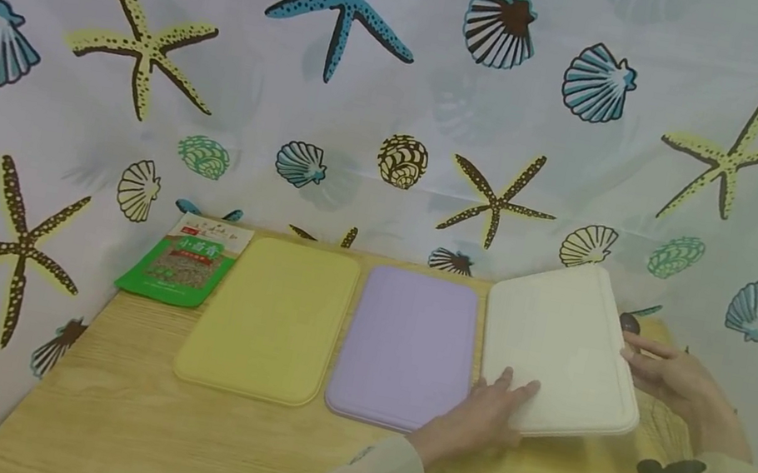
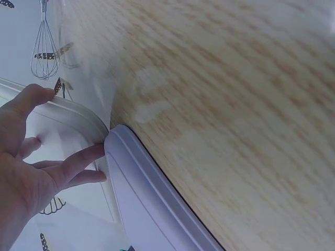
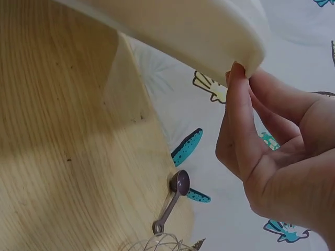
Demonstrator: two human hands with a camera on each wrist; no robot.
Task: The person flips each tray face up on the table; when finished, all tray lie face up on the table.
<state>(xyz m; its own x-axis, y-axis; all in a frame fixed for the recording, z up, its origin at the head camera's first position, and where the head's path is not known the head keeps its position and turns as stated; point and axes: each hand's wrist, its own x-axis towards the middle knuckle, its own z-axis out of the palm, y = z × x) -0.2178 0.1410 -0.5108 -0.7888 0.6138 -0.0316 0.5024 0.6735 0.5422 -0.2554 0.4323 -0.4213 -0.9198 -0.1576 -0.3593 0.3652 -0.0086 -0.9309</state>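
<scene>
Tilted at the table's right is a white cutting board (image 1: 559, 336), its right side raised. My right hand (image 1: 677, 378) pinches its right edge between thumb and fingers, as the right wrist view also shows. Spread fingers of my left hand (image 1: 484, 416) touch the board around its near left corner; in the left wrist view the thumb lies across its rim (image 2: 78, 112). Beside that hand lies a purple cutting board (image 1: 406, 343), its corner close to the left fingertips.
A yellow cutting board (image 1: 270, 314) lies left of the purple one, beside a green packet (image 1: 187, 262) of seeds. At the table's right edge are a dark measuring spoon (image 3: 180, 183) and a wire whisk (image 3: 162, 243). A shell-patterned curtain (image 1: 371, 108) hangs behind the wooden table (image 1: 198, 441).
</scene>
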